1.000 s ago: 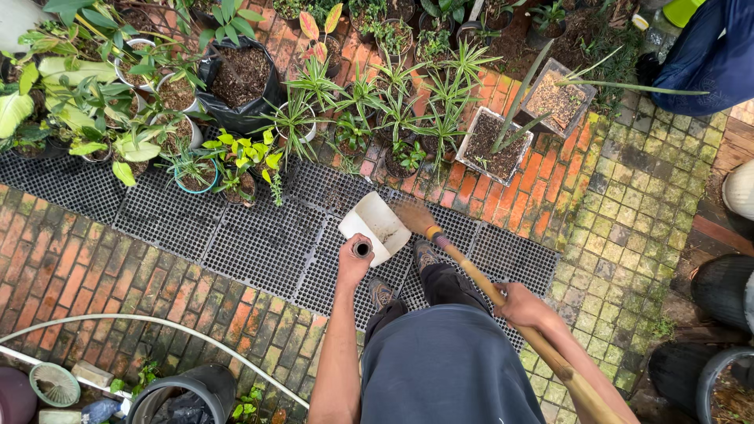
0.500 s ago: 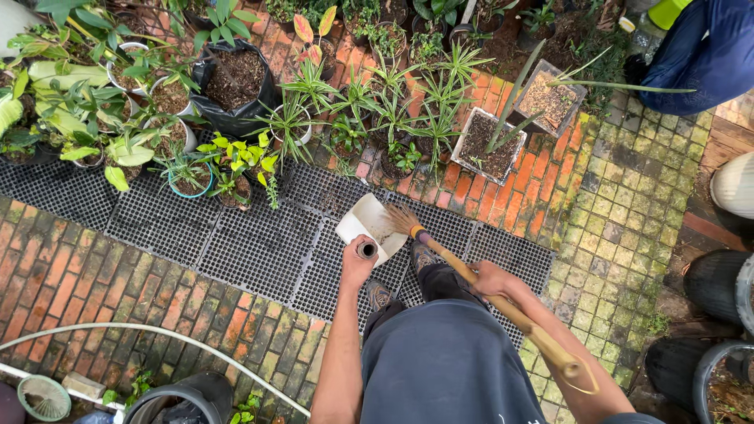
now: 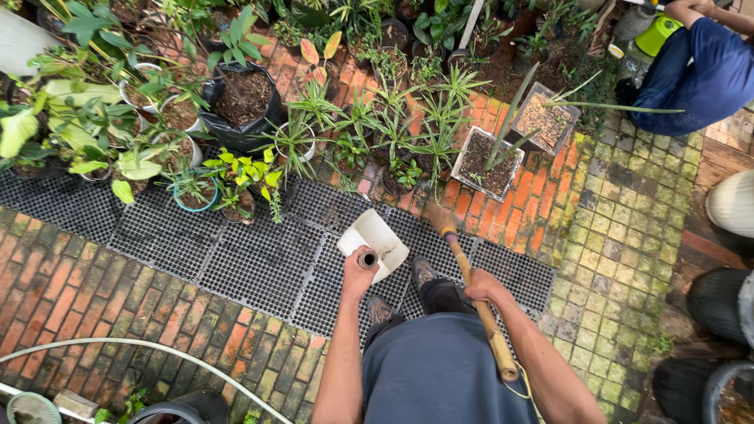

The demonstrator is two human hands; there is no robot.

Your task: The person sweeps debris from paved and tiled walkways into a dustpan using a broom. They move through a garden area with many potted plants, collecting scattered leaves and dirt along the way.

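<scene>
My left hand (image 3: pixel 357 276) grips the short dark handle of a white dustpan (image 3: pixel 375 242), held over the black plastic grid mats (image 3: pixel 259 267). My right hand (image 3: pixel 481 286) holds the bamboo handle of a broom (image 3: pixel 471 292); its brush end (image 3: pixel 437 216) rests on the brick edge beside the mats. My feet in shoes (image 3: pixel 424 273) stand on the mats below the dustpan.
Many potted plants (image 3: pixel 236 169) and a black soil bag (image 3: pixel 243 98) crowd the far side. A square planter (image 3: pixel 488 161) stands on red bricks. A person in blue (image 3: pixel 695 74) crouches top right. Dark pots (image 3: pixel 719 302) sit right; a white hose (image 3: pixel 157 353) curves lower left.
The dustpan has stayed over the mats. The broom head has shifted a little to the right, away from the dustpan toward the brick edge, and my view has moved slightly.
</scene>
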